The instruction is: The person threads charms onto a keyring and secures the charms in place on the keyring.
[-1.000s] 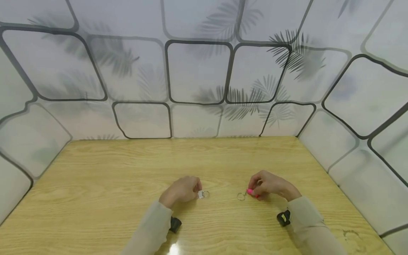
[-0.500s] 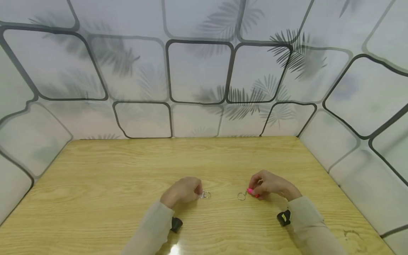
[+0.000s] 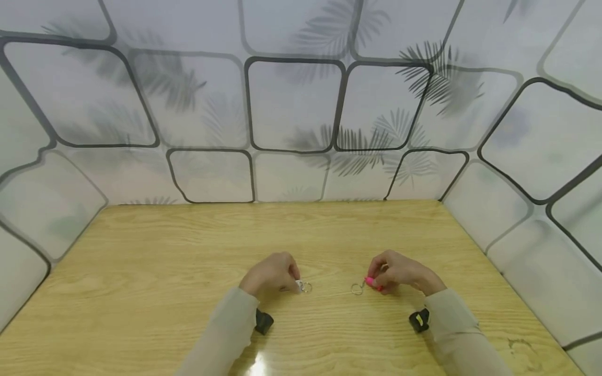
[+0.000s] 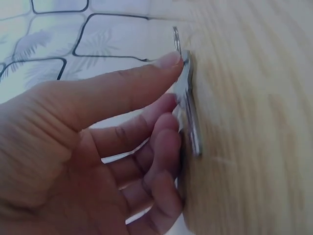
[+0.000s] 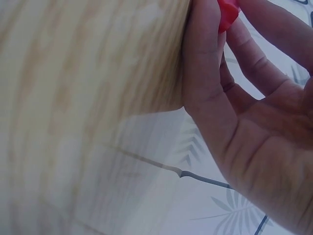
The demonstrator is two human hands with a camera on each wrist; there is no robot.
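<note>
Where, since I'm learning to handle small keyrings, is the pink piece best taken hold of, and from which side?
Probably by the thicker body of the pink piece, coming from the person's right, as the right grip does: the thin metal ring lies at the opposite end, toward the left, out of the way.

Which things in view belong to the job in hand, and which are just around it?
In the job, it seems:
silver metal piece with thin ring, pinched by the left hand
pink piece with wire ring, pinched by the right hand

Just around it:
wooden table
patterned backdrop
black device at the left wrist
black device at the right wrist
</note>
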